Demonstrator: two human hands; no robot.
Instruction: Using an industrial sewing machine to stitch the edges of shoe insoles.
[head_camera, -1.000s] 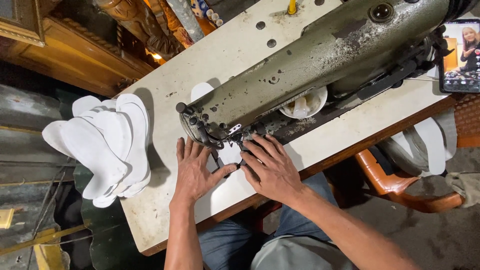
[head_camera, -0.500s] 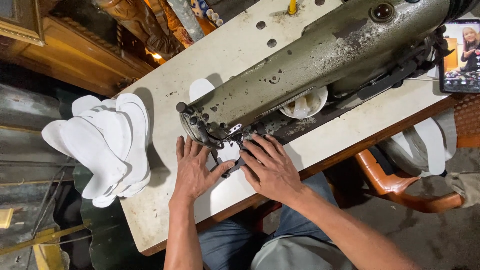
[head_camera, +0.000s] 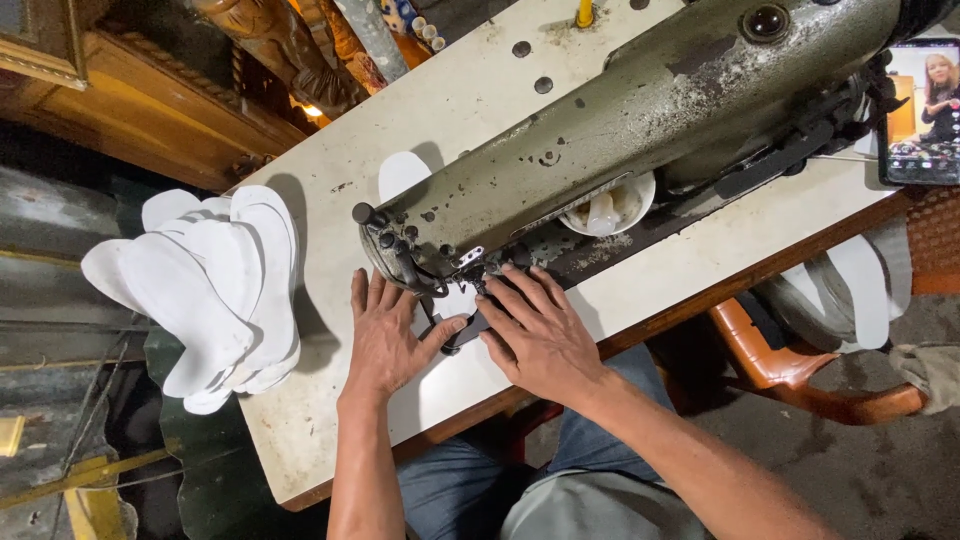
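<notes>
two hands lie flat on the pale surface (head_camera: 330, 440) at the needle end of a worn grey-green sewing machine (head_camera: 620, 130). the left hand (head_camera: 385, 345) rests palm down with fingers spread, thumb stretched toward a small white piece (head_camera: 460, 300) with a dark strip under the needle. the right hand (head_camera: 535, 330) presses open fingers on that piece from the other side; neither hand grips anything. a stack of white insoles (head_camera: 210, 290) overhangs the surface's left edge, well apart. a lit phone (head_camera: 920, 110) stands far right.
</notes>
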